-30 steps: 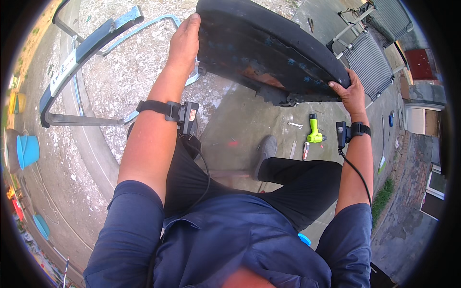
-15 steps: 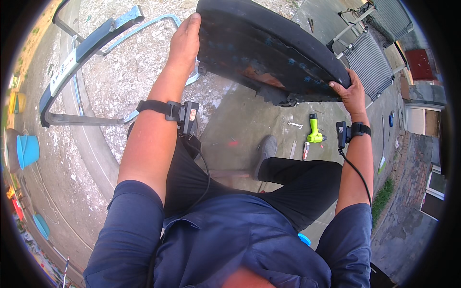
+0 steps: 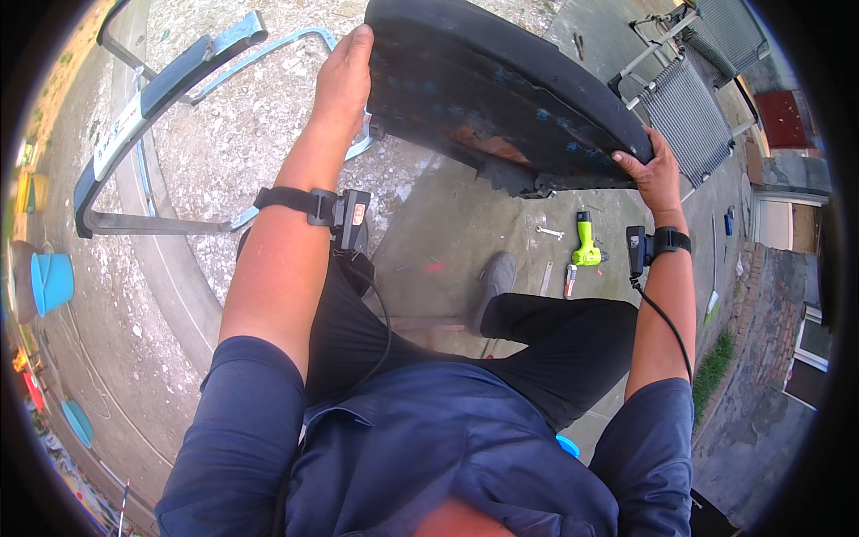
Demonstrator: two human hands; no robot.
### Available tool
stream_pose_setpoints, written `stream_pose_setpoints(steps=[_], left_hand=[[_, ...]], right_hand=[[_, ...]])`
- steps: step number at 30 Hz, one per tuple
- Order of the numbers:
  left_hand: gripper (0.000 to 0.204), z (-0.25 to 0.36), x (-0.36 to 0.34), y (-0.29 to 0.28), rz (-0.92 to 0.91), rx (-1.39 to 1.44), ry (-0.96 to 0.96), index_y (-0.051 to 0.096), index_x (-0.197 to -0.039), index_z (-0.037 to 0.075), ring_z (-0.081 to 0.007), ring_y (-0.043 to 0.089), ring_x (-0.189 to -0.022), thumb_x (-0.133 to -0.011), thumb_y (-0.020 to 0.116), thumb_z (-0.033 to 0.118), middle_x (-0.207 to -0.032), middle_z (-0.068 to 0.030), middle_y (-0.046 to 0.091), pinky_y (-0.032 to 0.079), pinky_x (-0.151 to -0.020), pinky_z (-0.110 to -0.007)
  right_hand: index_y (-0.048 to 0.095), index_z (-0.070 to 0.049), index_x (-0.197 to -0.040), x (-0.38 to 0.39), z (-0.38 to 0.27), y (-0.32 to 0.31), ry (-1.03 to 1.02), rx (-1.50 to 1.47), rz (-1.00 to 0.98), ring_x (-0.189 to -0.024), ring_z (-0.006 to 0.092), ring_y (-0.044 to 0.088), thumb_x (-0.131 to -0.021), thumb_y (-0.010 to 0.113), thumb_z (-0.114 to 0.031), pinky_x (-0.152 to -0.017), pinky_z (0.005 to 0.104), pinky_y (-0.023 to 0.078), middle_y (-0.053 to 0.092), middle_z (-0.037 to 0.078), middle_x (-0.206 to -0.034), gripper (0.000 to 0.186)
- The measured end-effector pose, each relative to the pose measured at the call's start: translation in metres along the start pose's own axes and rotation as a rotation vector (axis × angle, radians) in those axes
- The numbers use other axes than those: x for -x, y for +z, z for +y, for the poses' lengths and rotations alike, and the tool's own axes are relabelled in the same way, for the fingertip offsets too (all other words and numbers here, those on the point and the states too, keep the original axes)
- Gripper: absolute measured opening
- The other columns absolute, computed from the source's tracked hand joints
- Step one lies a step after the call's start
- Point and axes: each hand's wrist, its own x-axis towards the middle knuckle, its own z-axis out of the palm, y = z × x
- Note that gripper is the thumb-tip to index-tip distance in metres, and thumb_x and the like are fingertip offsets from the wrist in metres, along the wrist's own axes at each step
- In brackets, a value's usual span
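Both hands hold up a large black seat cushion [image 3: 501,98] with a rounded, padded edge. Its dark covering is torn, baring a brownish patch near the lower edge, and ragged scraps hang below. At the cushion's left end my left hand [image 3: 344,80] is closed on the side, thumb near the top corner. My right hand [image 3: 658,174] grips the right end, thumb on the near face and fingers around the outer edge. The far side of the cushion is hidden from me.
On the concrete below lie a lime-green cordless drill [image 3: 586,246], a wrench [image 3: 549,234] and a small red-and-white tube [image 3: 570,282]. A bent metal chair frame [image 3: 170,89] stands left, on pale rubble. Grey mesh chairs [image 3: 689,116] stand at the far right. A blue bucket [image 3: 52,282] sits far left.
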Motion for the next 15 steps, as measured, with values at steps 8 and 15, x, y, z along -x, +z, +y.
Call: stream_pose_setpoints(steps=[8, 15], left_hand=[[0.072, -0.0013, -0.0011, -0.0002, -0.005, 0.006, 0.005, 0.04, -0.146, -0.007, -0.0275, 0.041, -0.139, -0.1, 0.055, 0.047, -0.149, -0.0182, 0.046, 0.033, -0.113, -0.044], [0.072, -0.002, -0.0013, -0.0007, -0.01, 0.004, 0.021, 0.04, -0.146, -0.006, -0.0278, 0.04, -0.14, -0.1, 0.055, 0.047, -0.15, -0.0187, 0.045, 0.033, -0.113, -0.044]], right_hand=[[0.064, -0.007, -0.117, -0.0003, -0.0002, -0.0008, 0.004, 0.006, -0.004, -0.094, 0.0278, 0.067, -0.066, 0.088, -0.047, -0.084, 0.0378, 0.051, 0.069, 0.012, -0.1, 0.07], [0.061, -0.004, -0.119, 0.0, -0.0028, -0.003, 0.0, 0.003, -0.032, -0.093, 0.0257, 0.064, -0.071, 0.086, -0.049, -0.086, 0.0345, 0.049, 0.067, 0.012, -0.1, 0.07]])
